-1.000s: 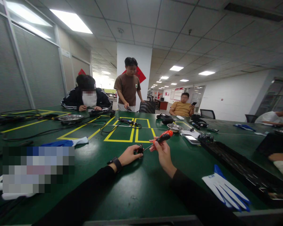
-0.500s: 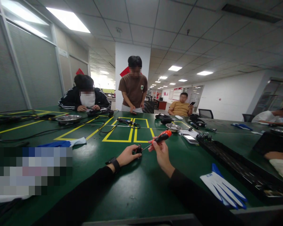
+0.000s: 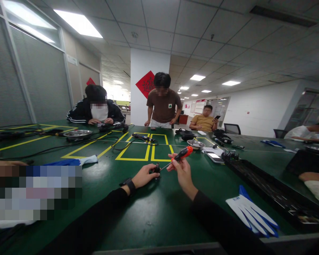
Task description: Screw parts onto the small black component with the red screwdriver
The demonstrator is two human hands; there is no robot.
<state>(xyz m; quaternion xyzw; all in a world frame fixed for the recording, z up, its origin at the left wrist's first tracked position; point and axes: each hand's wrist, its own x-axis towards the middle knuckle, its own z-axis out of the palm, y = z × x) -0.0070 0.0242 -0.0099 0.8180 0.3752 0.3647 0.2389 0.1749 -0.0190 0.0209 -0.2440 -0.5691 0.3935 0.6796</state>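
My left hand point(image 3: 144, 176) rests on the green table point(image 3: 159, 209) with its fingers closed around a small black cylindrical part point(image 3: 157, 167) that stands upright. My right hand point(image 3: 181, 169) grips a screwdriver point(image 3: 181, 154) with a red and black handle. The handle slants up to the right, and the thin shaft points down-left with its tip at the top of the part. Both my forearms are in black sleeves, and a black watch sits on my left wrist.
White and blue gloves point(image 3: 251, 211) lie at the right, beside a long black tray point(image 3: 271, 193). A phone point(image 3: 214, 156), metal bowls point(image 3: 78, 133), cables and yellow tape lines lie farther back. A standing person point(image 3: 163, 102) and seated people are around the table.
My hands have stayed almost where they were, on the part and the screwdriver. The standing person in the brown shirt has moved to the right along the far edge of the table.
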